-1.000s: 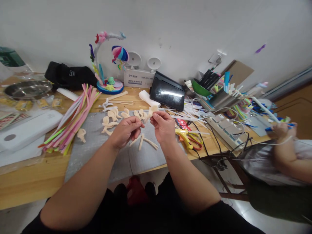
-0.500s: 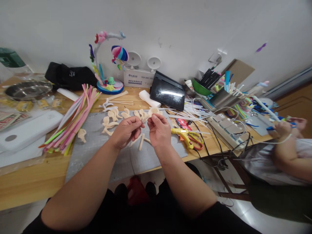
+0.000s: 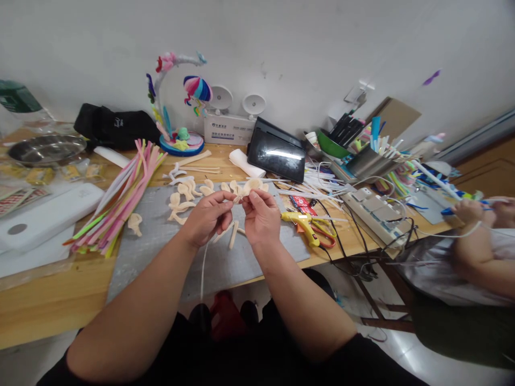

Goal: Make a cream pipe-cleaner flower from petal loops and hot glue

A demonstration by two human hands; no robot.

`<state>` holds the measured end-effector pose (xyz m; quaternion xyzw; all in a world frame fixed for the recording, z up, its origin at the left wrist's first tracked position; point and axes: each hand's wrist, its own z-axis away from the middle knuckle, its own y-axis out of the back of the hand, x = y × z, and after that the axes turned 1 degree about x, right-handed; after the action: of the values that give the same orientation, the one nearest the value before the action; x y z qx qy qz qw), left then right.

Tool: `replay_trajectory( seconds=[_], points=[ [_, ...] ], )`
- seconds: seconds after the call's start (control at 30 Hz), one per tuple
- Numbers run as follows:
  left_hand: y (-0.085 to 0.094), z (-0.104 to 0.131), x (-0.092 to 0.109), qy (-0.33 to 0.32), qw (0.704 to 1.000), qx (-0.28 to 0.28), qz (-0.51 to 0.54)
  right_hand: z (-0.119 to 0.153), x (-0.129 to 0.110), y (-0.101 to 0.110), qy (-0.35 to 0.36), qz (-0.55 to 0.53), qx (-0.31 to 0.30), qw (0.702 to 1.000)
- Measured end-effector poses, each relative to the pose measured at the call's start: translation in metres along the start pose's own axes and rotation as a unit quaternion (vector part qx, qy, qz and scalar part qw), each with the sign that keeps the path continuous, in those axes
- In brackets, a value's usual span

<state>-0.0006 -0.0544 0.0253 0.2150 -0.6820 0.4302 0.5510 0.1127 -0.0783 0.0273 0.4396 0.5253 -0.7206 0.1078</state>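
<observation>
Above a grey mat (image 3: 153, 257) my two hands meet, fingertips nearly touching. My right hand (image 3: 262, 219) is closed in a pinch on a cream flower-like piece (image 3: 253, 185), whose rounded petals show past the fingers. Thumb and forefinger of my left hand (image 3: 210, 217) pinch at the base of that piece, where a thin pale strand (image 3: 203, 268) hangs down past the mat's front edge. What lies between the fingertips is mostly hidden. Several cream curled petal pieces (image 3: 185, 190) lie behind my left hand, and short cream sticks (image 3: 233, 235) lie below the hands.
To the left lies a bundle of coloured pipe cleaners (image 3: 129, 198) and a long white device (image 3: 52, 214). A yellow glue gun (image 3: 303, 225), orange-handled scissors (image 3: 328, 236) and a power strip (image 3: 374, 220) are on the right. Another person's hands (image 3: 472, 212) work at far right.
The hanging strand has swung left and now looks paler and wider. My hands have barely moved, with slight finger shifts. The other person's hands have shifted slightly.
</observation>
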Motion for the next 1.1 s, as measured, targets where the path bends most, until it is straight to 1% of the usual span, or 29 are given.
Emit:
replay_trajectory(
  seconds=[0.17, 0.37, 0.67, 0.87, 0.97, 1.1],
  points=[
    [-0.001, -0.001, 0.0, 0.012, 1.0, 0.008, 0.027, 0.002, 0.003, 0.001, 0.013, 0.002, -0.01, 1.0],
    [-0.002, 0.0, 0.002, 0.02, 0.999, 0.019, 0.046, 0.002, 0.005, -0.001, 0.022, -0.029, -0.026, 0.999],
    [-0.003, 0.0, 0.002, 0.033, 0.997, 0.02, 0.063, 0.003, 0.007, -0.001, 0.052, -0.014, -0.034, 0.998],
    [-0.004, 0.0, 0.002, 0.038, 0.997, 0.021, 0.058, 0.003, 0.009, -0.002, 0.06, 0.01, -0.026, 0.998],
    [-0.004, 0.0, 0.002, 0.04, 0.997, 0.023, 0.056, 0.003, 0.01, -0.001, 0.059, 0.001, -0.031, 0.998],
    [-0.003, 0.0, 0.002, 0.041, 0.998, 0.03, 0.048, 0.002, 0.012, 0.002, 0.06, -0.013, -0.016, 0.998]
  ],
)
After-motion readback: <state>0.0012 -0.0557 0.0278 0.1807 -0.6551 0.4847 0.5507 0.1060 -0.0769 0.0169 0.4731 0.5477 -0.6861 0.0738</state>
